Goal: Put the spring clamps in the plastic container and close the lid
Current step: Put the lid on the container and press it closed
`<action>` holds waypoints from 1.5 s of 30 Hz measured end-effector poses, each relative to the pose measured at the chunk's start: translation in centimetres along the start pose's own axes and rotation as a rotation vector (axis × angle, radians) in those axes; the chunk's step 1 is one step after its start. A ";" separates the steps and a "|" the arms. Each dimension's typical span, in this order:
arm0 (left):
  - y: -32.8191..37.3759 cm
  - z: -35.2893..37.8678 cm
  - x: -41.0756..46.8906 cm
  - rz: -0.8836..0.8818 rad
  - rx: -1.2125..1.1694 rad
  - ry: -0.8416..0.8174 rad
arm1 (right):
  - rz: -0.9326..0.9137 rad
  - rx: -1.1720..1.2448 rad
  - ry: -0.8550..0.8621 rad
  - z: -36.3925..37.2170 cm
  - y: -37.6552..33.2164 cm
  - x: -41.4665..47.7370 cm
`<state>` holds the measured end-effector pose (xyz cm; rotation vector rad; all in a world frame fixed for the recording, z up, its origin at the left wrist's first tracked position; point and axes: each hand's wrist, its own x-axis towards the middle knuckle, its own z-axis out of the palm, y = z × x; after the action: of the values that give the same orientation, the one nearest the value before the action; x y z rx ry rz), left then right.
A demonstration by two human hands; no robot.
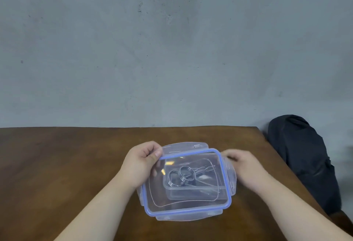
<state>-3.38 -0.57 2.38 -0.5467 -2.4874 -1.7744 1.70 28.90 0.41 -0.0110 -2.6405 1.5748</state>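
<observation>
Already the lid [188, 199] sits skewed over the plastic container [194, 189] of spring clamps [181, 176], left hand [142, 164] fingers pinching its far-left corner, right hand [243, 168] fingers curled at the side latch, grip unclear, so pressing now could misseat the seal

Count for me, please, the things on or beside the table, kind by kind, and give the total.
Plastic container: 1
Lid with blue seal, held over the container: 1
Metal spring clamps, seen through the lid: at least 2, exact number unclear
Black bag beside the table: 1
Total: at least 5
</observation>
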 end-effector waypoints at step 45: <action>-5.8 4.7 5.7 -0.477 0.222 0.133 | 0.401 0.375 0.293 1.7 4.5 6.3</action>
<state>-9.70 3.56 -3.19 0.1901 -2.8293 -1.5491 -4.78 29.79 -4.02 -0.7296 -2.1764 1.9787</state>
